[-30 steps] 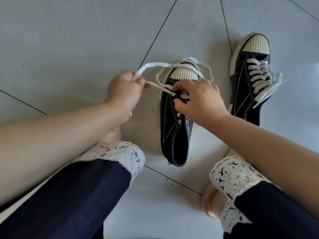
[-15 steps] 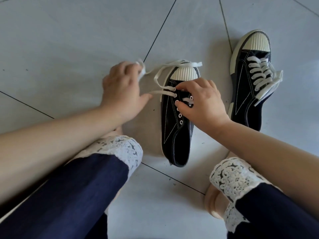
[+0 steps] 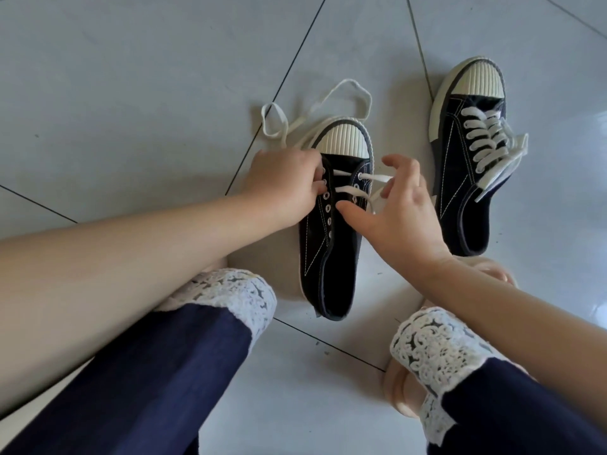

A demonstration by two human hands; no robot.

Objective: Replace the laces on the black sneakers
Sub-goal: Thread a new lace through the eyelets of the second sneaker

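Observation:
A black sneaker [image 3: 331, 257] with a white ribbed toe cap lies on the floor between my knees. A white lace [image 3: 348, 192] crosses its top two eyelet rows. The lace's loose length loops on the tiles beyond the toe. My left hand [image 3: 282, 188] rests on the shoe's left side, fingers curled onto the left eyelet flap. My right hand [image 3: 407, 215] hovers at the right side, thumb spread wide; a curled finger hooks the lace where it leaves the right eyelet. A second black sneaker [image 3: 466, 159], fully laced in white, lies to the right.
Grey floor tiles [image 3: 131, 93] with dark grout lines surround the shoes. My knees in dark blue trousers with white lace cuffs [image 3: 230, 300] frame the near side. A pale pink slipper [image 3: 400, 385] shows under my right leg.
My left hand let the lace loop drop and moved right onto the sneaker's left eyelet flap. My right hand left the eyelets and shifted to the shoe's right side, taking the lace there.

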